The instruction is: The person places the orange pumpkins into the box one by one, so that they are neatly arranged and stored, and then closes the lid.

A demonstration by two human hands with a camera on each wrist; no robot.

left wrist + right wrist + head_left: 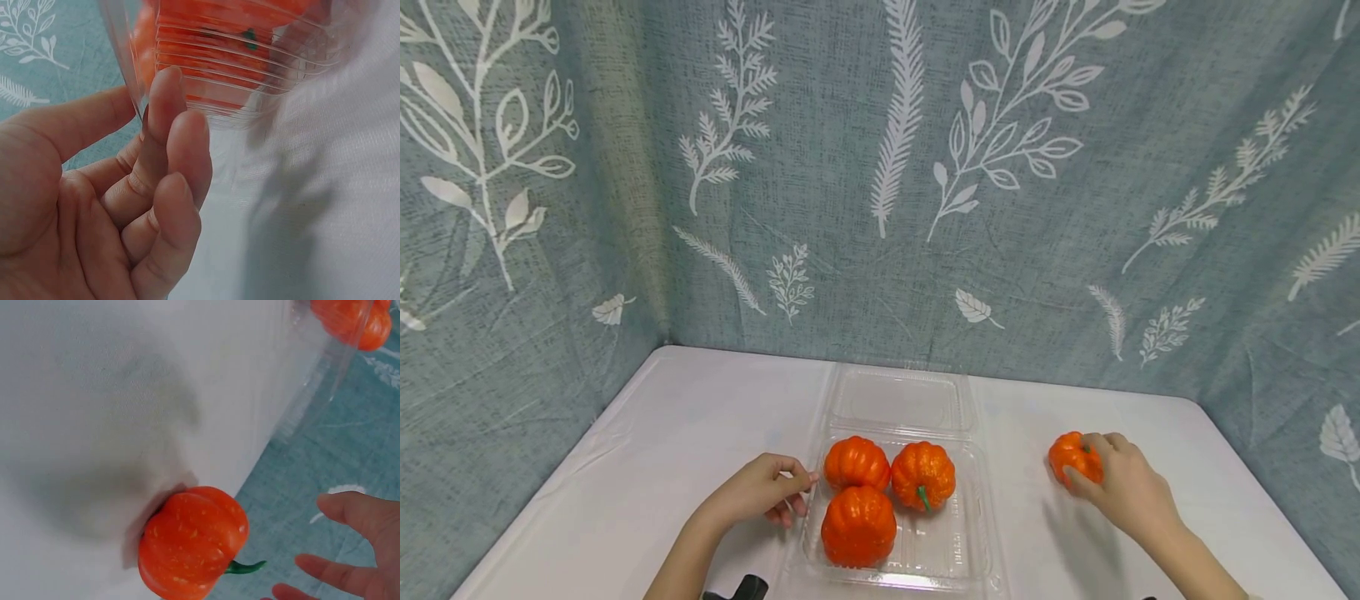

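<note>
A clear plastic clamshell container (958, 550) lies with its lid laid back, three orange toy pumpkins inside: one at back left (856, 461), one at back right (925, 468) with a green stem, and one at front left (859, 529). My left hand (767, 490) pinches the container's left rim between thumb and forefinger; the left wrist view shows the ribbed wall (219, 69) beside the fingertips. On the right, my right hand (1131, 487) hovers over a fourth, smaller pumpkin (190, 547) on the table. Its spread fingers (337, 575) stand apart from the pumpkin's green stem.
The flat transparent lid (898, 400) extends behind the container on the white-covered table (722, 400). A blue-green curtain (835, 167) with white leaf prints hangs behind and along both sides. A black object (751, 587) shows at the bottom edge near the left forearm.
</note>
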